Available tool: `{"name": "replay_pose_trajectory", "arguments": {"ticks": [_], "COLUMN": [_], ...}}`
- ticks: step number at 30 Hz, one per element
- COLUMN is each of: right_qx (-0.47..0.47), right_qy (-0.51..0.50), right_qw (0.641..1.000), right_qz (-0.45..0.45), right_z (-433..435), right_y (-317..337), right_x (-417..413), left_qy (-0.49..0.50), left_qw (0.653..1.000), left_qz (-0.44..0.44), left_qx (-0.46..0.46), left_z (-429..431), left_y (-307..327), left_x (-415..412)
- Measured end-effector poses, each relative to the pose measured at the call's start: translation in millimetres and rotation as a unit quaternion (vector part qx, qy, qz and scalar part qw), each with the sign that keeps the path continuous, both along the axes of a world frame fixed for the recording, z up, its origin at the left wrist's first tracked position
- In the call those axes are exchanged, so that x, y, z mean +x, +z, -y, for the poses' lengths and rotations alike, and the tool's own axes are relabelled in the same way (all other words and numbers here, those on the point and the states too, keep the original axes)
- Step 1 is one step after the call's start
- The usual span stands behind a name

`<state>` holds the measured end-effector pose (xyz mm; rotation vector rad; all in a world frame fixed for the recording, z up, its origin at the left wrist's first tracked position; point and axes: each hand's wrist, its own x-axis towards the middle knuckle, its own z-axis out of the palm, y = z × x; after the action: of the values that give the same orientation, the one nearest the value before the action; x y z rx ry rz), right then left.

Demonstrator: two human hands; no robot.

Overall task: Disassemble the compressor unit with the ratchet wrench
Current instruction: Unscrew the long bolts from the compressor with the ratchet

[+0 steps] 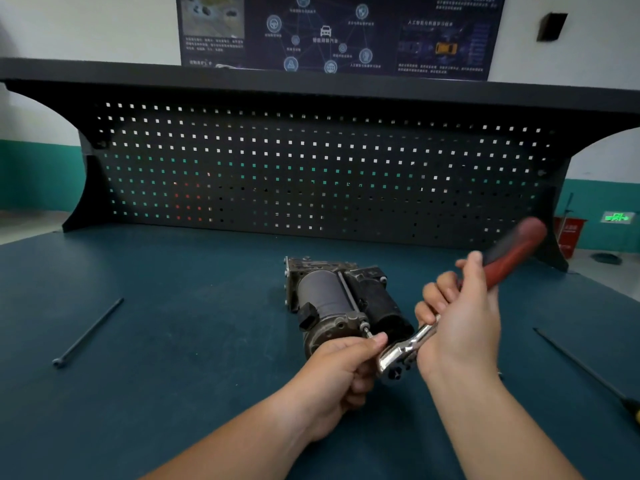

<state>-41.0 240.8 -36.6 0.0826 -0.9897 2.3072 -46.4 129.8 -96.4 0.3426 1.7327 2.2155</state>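
Note:
The dark metal compressor unit (pixel 332 296) lies on the blue bench top, its long side running away from me. A ratchet wrench (pixel 408 348) with a chrome head and red handle is held above its near end. My right hand (pixel 457 320) grips the wrench shaft just behind the head, and the red handle sticks up to the right, blurred. My left hand (pixel 343 368) pinches at the wrench head, right by a long bolt (pixel 365 329) that protrudes from the compressor's near end. The socket under my fingers is hidden.
A long black bolt (pixel 86 334) lies on the bench at the left. Another long thin tool (pixel 585 368) with a yellow-black handle lies at the right edge. A black pegboard (pixel 311 174) closes off the back of the bench.

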Motion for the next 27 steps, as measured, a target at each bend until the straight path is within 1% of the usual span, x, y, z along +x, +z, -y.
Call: {"name": "replay_pose_trajectory", "arguments": {"ticks": [2, 3, 4, 6, 7, 8, 9, 10, 11, 13, 15, 17, 19, 20, 21, 23, 25, 27], "right_qx": [0.119, 0.182, 0.250, 0.388, 0.440, 0.470, 0.474, 0.454, 0.410, 0.282, 0.145, 0.019, -0.082, -0.110, -0.122, -0.092, -0.015, 0.078], "right_qy": [0.017, 0.034, 0.046, 0.032, 0.018, 0.010, 0.009, 0.013, 0.022, 0.036, 0.014, 0.001, 0.012, 0.021, 0.027, 0.027, 0.019, 0.026], "right_qw": [0.990, 0.976, 0.956, 0.903, 0.875, 0.857, 0.854, 0.866, 0.890, 0.947, 0.985, 0.999, 0.996, 0.992, 0.990, 0.994, 1.000, 0.995], "right_qz": [-0.077, -0.113, -0.143, -0.182, -0.200, -0.212, -0.215, -0.210, -0.196, -0.147, -0.091, -0.026, 0.041, 0.063, 0.073, 0.059, 0.008, -0.057], "right_z": [7.6, 11.6, 15.4, 21.8, 24.6, 27.6, 29.7, 31.1, 31.6, 28.3, 19.9, 9.3, -0.8, -4.2, -6.2, -5.9, -1.0, 6.2], "right_y": [-0.7, -2.1, -4.2, -10.1, -13.4, -15.3, -15.6, -14.7, -12.5, -7.2, -1.8, 2.0, 1.9, 1.7, 1.3, 0.8, 2.1, 3.1], "right_x": [6.5, 10.1, 13.1, 17.6, 19.8, 21.7, 23.6, 24.6, 24.6, 21.5, 15.9, 10.2, 3.7, 1.3, -0.4, -2.2, 1.1, 6.9], "left_qy": [-0.003, -0.005, -0.006, -0.005, 0.000, 0.004, 0.005, 0.007, 0.012, 0.013, 0.016, 0.011, 0.004, -0.001, -0.006, -0.006, -0.002, 0.010], "left_qw": [1.000, 0.999, 0.998, 0.997, 0.996, 0.997, 0.997, 0.997, 0.997, 0.997, 0.999, 1.000, 1.000, 1.000, 1.000, 1.000, 1.000, 1.000], "left_qz": [-0.003, -0.004, -0.006, -0.030, -0.042, -0.047, -0.047, -0.048, -0.052, -0.039, -0.021, -0.014, -0.018, -0.021, -0.021, -0.018, -0.008, 0.002], "left_qx": [-0.022, -0.042, -0.058, -0.071, -0.073, -0.065, -0.056, -0.056, -0.063, -0.060, -0.040, -0.012, 0.002, 0.003, 0.003, 0.010, 0.009, -0.013], "left_z": [0.9, 1.2, 1.3, 0.2, -0.1, 0.1, 1.0, 1.8, 2.2, 1.9, 1.3, -0.2, -1.5, -2.2, -3.2, -4.5, -4.3, -3.6], "left_y": [-1.6, -1.8, -3.1, -1.5, 1.9, 3.5, 4.0, 3.8, 2.5, -0.5, -0.9, 0.2, 1.5, 1.3, 1.0, 0.5, 0.5, -0.3], "left_x": [-1.4, -1.5, -2.4, 0.5, 3.9, 4.7, 5.4, 5.1, 3.4, -0.7, -1.9, -2.2, -1.1, -0.6, -0.2, 1.0, 2.1, 1.6]}}
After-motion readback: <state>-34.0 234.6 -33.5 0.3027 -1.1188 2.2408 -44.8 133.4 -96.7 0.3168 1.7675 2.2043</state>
